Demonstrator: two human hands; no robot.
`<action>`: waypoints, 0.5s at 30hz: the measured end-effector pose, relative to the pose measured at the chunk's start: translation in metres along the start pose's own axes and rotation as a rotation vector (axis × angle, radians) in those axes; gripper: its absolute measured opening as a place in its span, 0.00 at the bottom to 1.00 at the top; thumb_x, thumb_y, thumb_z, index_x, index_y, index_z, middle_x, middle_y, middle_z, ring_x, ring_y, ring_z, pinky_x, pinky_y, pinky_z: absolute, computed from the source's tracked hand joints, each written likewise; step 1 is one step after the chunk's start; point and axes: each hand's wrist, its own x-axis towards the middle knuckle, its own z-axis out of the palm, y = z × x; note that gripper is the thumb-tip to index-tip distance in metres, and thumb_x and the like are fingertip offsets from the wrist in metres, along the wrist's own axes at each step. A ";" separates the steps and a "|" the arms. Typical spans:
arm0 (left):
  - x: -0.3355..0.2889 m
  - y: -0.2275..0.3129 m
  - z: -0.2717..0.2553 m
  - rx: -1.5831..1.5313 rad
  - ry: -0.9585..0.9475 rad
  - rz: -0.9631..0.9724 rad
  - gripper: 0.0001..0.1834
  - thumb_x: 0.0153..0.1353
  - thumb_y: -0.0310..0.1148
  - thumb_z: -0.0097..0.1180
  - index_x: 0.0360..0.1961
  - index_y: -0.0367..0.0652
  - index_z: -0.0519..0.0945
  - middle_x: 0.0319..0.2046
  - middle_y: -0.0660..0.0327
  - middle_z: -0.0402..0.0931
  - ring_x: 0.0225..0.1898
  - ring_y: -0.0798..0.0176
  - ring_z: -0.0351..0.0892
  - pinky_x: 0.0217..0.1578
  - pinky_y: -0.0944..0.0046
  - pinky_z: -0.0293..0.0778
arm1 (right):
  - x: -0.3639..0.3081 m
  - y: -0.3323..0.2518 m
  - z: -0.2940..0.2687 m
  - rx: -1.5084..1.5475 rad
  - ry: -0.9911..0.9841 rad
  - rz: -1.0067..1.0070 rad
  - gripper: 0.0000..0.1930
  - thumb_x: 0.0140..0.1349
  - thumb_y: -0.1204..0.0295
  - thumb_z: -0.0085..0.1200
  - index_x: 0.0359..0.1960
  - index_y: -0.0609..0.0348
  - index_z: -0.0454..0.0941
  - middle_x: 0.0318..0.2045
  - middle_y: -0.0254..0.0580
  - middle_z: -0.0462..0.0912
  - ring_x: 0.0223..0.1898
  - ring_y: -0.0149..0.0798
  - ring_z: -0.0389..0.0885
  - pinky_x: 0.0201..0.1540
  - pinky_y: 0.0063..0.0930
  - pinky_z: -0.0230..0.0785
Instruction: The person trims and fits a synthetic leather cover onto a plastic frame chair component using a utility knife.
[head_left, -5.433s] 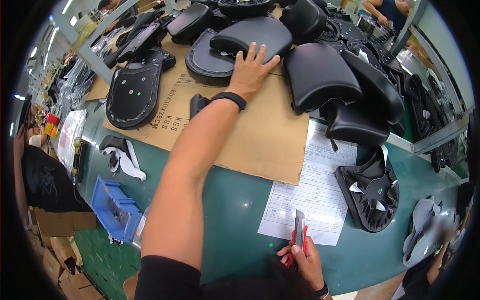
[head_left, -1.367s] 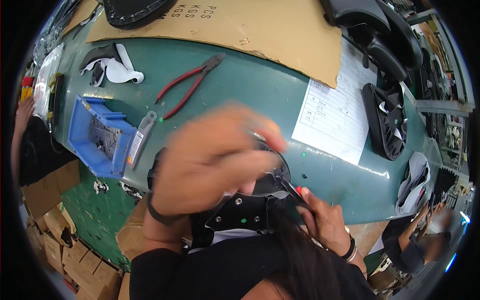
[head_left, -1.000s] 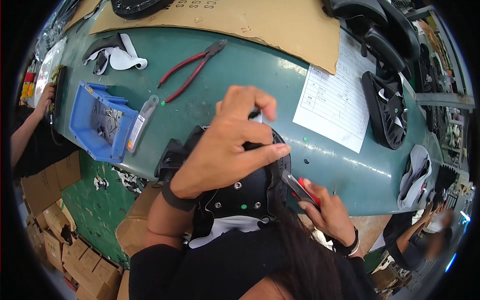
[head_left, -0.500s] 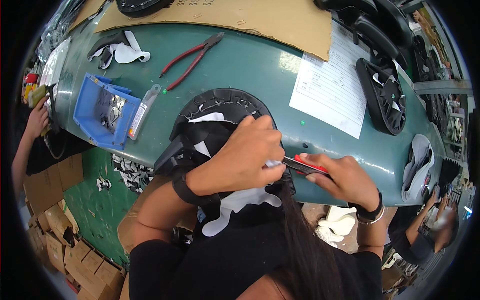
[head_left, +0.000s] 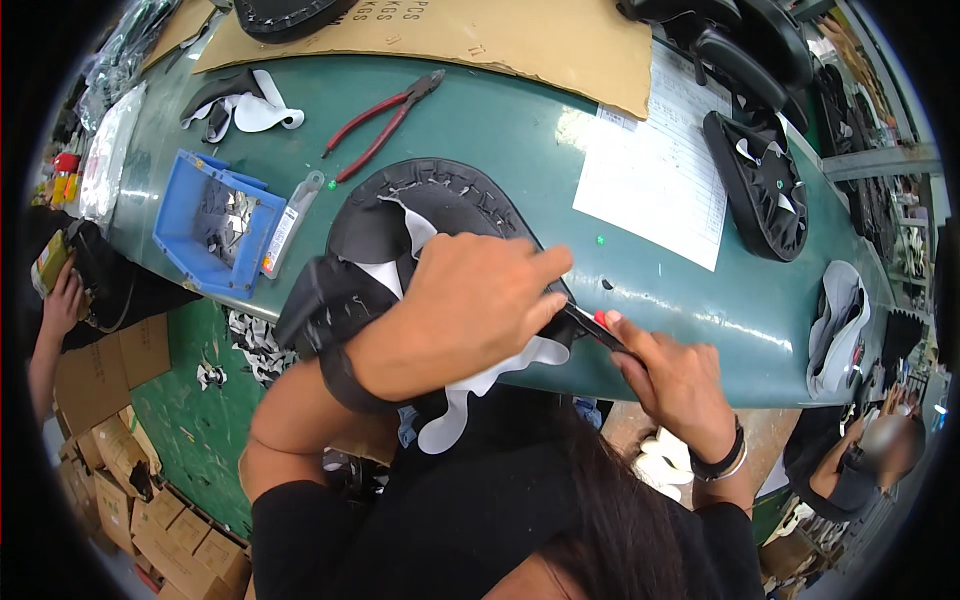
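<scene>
A rounded pad with a black cover stapled around its underside lies at the table's near edge, partly over my lap. My left hand rests across it, thumb and fingers pinched on a white-backed fabric edge that the fingers mostly hide. A loose white-backed flap hangs below that hand. In my right hand is a red and black utility knife, its blade pointing at the pad's right edge, close to my left fingertips.
Red-handled cutting pliers, a blue bin of small metal pieces and a clear plastic case lie left. Cardboard covers the back. Right are a paper sheet, another black pad and folded grey fabric. Other people work both sides.
The pad has turned and shifted slightly left. My left hand has moved left with it, and the knife in my right hand has turned along the pad's edge. The white-backed flap has shifted.
</scene>
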 end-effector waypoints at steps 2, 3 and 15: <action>-0.001 -0.007 0.021 0.101 0.090 0.039 0.12 0.55 0.39 0.61 0.21 0.44 0.78 0.20 0.63 0.72 0.25 0.59 0.71 0.27 0.59 0.63 | 0.009 -0.003 -0.008 -0.089 -0.024 -0.024 0.23 0.62 0.65 0.57 0.60 0.42 0.72 0.19 0.42 0.74 0.17 0.52 0.73 0.20 0.42 0.60; 0.004 -0.012 0.026 0.063 0.118 0.149 0.13 0.54 0.39 0.61 0.19 0.44 0.77 0.19 0.64 0.71 0.24 0.60 0.70 0.30 0.59 0.61 | 0.010 -0.004 -0.009 -0.085 -0.040 -0.006 0.23 0.62 0.64 0.57 0.60 0.44 0.72 0.20 0.44 0.77 0.18 0.53 0.75 0.21 0.44 0.62; 0.019 -0.047 -0.001 -1.411 0.250 -0.184 0.15 0.57 0.28 0.59 0.15 0.42 0.71 0.27 0.65 0.74 0.33 0.73 0.69 0.36 0.73 0.61 | -0.006 -0.035 0.048 0.232 0.286 0.115 0.25 0.58 0.72 0.62 0.58 0.57 0.71 0.29 0.53 0.81 0.29 0.58 0.80 0.30 0.44 0.71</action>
